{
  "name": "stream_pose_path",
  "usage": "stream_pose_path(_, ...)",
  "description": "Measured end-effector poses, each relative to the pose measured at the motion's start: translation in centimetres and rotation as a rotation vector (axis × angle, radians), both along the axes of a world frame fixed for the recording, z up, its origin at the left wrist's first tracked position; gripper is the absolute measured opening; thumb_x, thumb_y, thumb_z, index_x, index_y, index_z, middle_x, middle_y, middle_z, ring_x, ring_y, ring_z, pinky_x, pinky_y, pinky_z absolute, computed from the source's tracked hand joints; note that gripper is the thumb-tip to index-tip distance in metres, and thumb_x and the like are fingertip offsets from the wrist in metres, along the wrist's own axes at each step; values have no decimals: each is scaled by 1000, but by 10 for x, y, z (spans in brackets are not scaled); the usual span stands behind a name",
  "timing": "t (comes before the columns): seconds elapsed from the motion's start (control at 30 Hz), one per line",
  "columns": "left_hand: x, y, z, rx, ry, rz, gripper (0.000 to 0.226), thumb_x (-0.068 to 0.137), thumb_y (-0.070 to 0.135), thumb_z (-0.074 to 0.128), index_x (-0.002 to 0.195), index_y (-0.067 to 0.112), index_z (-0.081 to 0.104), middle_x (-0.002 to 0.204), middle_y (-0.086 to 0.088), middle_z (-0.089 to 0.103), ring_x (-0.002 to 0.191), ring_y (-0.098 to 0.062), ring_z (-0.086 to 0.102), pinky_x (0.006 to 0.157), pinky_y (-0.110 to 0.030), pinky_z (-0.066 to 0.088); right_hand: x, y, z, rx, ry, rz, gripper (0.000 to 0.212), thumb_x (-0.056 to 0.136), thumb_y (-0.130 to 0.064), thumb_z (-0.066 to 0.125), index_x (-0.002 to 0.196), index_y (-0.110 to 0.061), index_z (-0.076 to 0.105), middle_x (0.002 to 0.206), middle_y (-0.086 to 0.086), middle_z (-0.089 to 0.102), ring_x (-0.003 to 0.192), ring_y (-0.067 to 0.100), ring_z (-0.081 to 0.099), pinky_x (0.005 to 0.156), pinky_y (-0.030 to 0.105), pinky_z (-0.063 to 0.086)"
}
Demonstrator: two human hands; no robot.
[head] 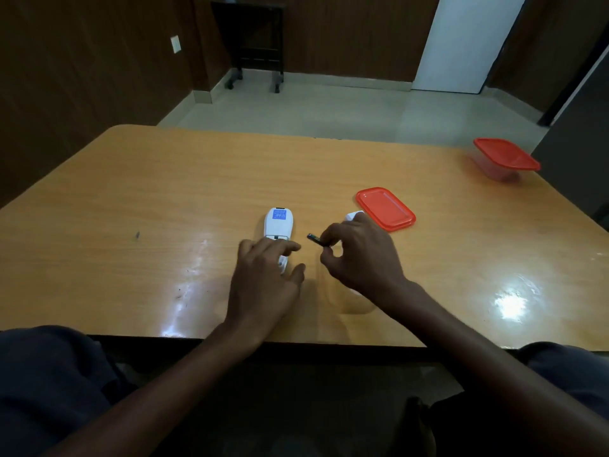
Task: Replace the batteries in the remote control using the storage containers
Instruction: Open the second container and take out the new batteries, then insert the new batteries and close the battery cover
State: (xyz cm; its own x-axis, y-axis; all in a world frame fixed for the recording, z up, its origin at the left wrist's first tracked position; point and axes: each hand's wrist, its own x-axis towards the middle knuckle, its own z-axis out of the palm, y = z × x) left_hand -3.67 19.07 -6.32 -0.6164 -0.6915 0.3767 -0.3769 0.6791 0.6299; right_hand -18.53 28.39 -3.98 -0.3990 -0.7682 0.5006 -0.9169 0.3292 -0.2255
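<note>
- Near mid-frame, remote (278, 225) lies face down; left hand (263, 278) rests flat on it.
- Right hand (359, 255) pinches battery (314, 239): light, slick, best gripped mid-barrel.

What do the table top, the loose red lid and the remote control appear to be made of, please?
Table top: wood or wood-look laminate, glossy; grain lines and bright glare. Loose red lid: probably plastic, smooth, with a moulded raised rim. Remote control: likely white hard plastic, carrying a blue label.

White remote control (278, 225) lies back-up on the table, a dark battery (314, 239) pinched just right of it
</note>
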Motion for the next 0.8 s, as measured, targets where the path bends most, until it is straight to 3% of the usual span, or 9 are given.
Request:
stream_pose_path(0.1, 6, -14, -1, -27, 28, 60, 35, 78, 20, 83, 111, 26, 71, 102, 7, 65, 102, -22, 52, 80, -32, 49, 3, -11, -10, 169, 73, 26, 16, 82, -24, 64, 90, -20, 78, 79, -5, 74, 90, 18, 52, 59, 33, 48)
stream_pose_path(0.17, 10, -21, -1, 22, -31, 76, 43, 77, 27, 84, 117, 26, 68, 108, 4, 60, 105, -23, 51, 81, -30, 44, 2, -13, -11, 225, 64, 54, 19, 85, -27, 63, 93, -21, 79, 83, -6, 75, 93, 18, 50, 63, 34, 48)
stream_pose_path(0.3, 16, -31, -5, 171, -118, 109, 70, 72, 42, 87, 134, 23, 60, 123, -1, 58, 116, -24, 53, 89, -34, 47, -7, 2, 3, 80, 1, 33, 14, 80, -23, 71, 90, -20, 80, 80, -4, 75, 88, 22, 59, 59, 29, 44)
stream_pose_path(0.4, 17, -34, -8, 232, -91, 95, 65, 72, 41, 87, 130, 23, 65, 117, 1, 65, 110, -24, 59, 83, -31, 44, -25, 16, 15, 53, -25, -127, 19, 77, -16, 70, 93, -18, 80, 85, -2, 77, 91, 25, 59, 60, 29, 40)
stream_pose_path(0.5, 17, -34, -8, 243, -83, 100, 62, 73, 41, 86, 129, 25, 67, 116, 2, 67, 107, -23, 60, 82, -32, 48, -39, 21, 13, 297, 45, -229, 26, 81, -19, 67, 104, -20, 79, 89, -1, 76, 102, 24, 54, 59, 29, 40)
stream_pose_path(0.6, 17, -33, -8, 238, -86, 93, 61, 74, 41, 85, 130, 26, 67, 115, 1, 66, 107, -23, 61, 84, -34, 51, -40, 20, 8, 484, 106, -219, 25, 83, -16, 59, 102, -15, 76, 89, 1, 69, 99, 24, 47, 59, 33, 45)
stream_pose_path(0.8, 19, -34, -8, 234, -87, 77, 61, 74, 43, 84, 131, 29, 66, 113, 3, 65, 107, -22, 61, 84, -35, 52, -37, 17, 9, 522, 169, -195, 26, 84, -13, 56, 102, -15, 75, 91, 2, 66, 96, 25, 46, 60, 34, 42)
